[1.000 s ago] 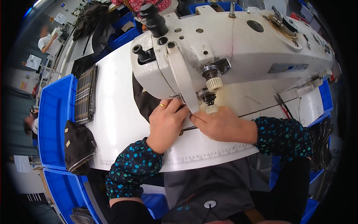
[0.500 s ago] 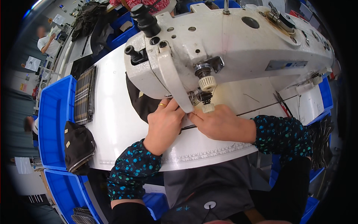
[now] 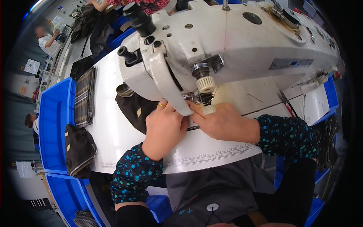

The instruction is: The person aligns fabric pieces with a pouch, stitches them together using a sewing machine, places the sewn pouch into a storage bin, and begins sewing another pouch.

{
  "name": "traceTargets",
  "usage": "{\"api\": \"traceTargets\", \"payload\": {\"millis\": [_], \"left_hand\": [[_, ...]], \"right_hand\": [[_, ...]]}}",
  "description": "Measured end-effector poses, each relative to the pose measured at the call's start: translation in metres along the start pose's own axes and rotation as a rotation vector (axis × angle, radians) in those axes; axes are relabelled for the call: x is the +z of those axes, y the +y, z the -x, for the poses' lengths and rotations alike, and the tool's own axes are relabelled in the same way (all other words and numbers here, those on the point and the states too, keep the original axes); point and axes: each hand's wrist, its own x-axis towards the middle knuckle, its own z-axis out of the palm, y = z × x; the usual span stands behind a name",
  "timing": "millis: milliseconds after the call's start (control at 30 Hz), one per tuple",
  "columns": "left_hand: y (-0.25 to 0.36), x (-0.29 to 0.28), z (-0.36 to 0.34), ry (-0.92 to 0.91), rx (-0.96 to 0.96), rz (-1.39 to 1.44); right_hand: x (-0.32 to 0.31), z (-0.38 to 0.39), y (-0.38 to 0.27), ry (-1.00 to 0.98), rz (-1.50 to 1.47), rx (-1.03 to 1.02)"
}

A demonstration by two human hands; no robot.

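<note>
A white sewing machine [image 3: 242, 41] stands over the white table. Under its head lies a dark brown fabric piece [image 3: 130, 106] with a small cream label and a rounded, trimmed end that sticks out on the left. My left hand [image 3: 165, 126], a ring on one finger, is closed on the fabric beside the needle area. Opposite it, my right hand [image 3: 223, 122] pinches the fabric's edge, thumb and forefinger drawn together. The machine's pale curved guard [image 3: 170, 85] hides some fingertips and the needle. A thin dark strip of the fabric shows between the hands.
Folded plaid cloth [image 3: 84, 96] and a dark sewn pouch [image 3: 79, 149] lie at the table's left, beside blue bins [image 3: 56, 125]. Red-handled snips [image 3: 289, 106] rest at right. A printed ruler [image 3: 211, 154] follows the front edge. Other people are at the far left and top.
The fabric piece has come out farther left of the machine head, showing its rounded end and more of the label. Both hands keep nearly the same place. The view has shifted slightly.
</note>
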Motion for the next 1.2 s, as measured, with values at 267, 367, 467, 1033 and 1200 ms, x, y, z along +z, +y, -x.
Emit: {"api": "traceTargets", "payload": {"millis": [267,367,467,1033,1200], "left_hand": [[-0.024,-0.012,-0.002,-0.180,0.087,0.083],[-0.025,-0.016,-0.003,-0.209,0.095,0.089],[-0.020,-0.016,-0.002,-0.205,0.111,0.125],[-0.016,-0.011,0.004,-0.141,0.113,0.001],[-0.015,-0.008,0.001,-0.140,0.117,0.026]], "right_hand": [[0.000,0.001,0.001,0.060,0.008,-0.073],[-0.002,0.000,0.001,0.065,-0.027,-0.084],[-0.005,0.000,0.001,0.028,-0.042,-0.101],[-0.002,-0.004,0.001,-0.050,-0.062,-0.126],[-0.002,-0.005,-0.007,-0.157,-0.139,-0.070]]}}
